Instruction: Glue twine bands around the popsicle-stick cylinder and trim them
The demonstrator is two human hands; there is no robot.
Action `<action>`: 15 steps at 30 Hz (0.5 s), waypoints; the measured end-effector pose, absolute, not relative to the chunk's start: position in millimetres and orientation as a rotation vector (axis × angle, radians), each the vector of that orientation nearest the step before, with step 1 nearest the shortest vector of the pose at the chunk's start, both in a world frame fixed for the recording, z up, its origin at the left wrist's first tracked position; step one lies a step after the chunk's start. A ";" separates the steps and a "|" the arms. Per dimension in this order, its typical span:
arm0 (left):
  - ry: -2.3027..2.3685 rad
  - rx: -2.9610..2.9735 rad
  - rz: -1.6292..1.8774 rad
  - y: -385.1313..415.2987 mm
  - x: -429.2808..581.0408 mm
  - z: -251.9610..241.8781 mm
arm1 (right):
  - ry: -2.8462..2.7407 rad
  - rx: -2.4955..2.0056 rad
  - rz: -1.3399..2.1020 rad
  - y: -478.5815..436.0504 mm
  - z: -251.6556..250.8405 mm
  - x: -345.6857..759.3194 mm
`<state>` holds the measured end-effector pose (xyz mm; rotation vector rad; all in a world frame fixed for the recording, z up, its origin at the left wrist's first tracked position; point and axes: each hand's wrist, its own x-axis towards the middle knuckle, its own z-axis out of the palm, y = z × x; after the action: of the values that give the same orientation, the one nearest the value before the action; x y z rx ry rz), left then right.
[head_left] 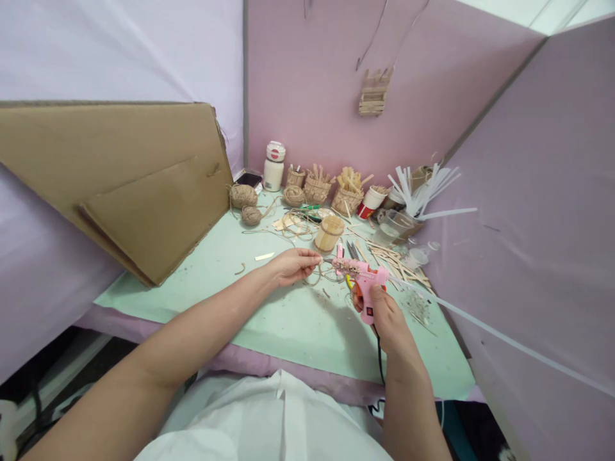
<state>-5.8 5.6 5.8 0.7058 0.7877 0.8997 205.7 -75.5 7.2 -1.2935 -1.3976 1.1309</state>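
My right hand [384, 314] is wrapped round the handle of a pink glue gun [366, 279], its nozzle pointing left. A long white glue stick [461, 312] runs out of the gun's back to the right. My left hand [300, 266] is pinched at the nozzle tip on something too small to make out; thin twine lies just below the fingers. Right behind the hands a small round wooden-stick cup [329, 233] stands on the pale green table [288, 326].
Twine balls [243, 196], a white jar [273, 173], stick-filled baskets [349, 191] and a clear cup [391, 227] line the back. Loose wooden sticks [398, 262] lie at the right. A large cardboard panel [144, 192] leans at the left.
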 end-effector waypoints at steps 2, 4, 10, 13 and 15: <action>0.793 0.703 0.900 5.7 -5.6 5.9 | -1.389 -1.290 1.131 -76.1 7.6 205.3; 0.796 0.702 0.899 5.9 -5.6 5.7 | -1.391 -1.300 1.120 -76.5 7.8 205.2; 0.800 0.705 0.906 5.7 -6.0 5.1 | -1.400 -1.309 1.132 -76.7 7.1 205.9; 0.793 0.707 0.905 5.5 -5.8 5.4 | -1.386 -1.288 1.131 -77.1 7.6 205.6; 0.793 0.703 0.905 5.3 -5.5 5.9 | -1.388 -1.294 1.126 -77.7 8.4 205.3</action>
<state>-5.5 5.3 5.9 0.7030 0.7928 0.9050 205.3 -77.7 8.4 -1.2943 -1.3882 1.1263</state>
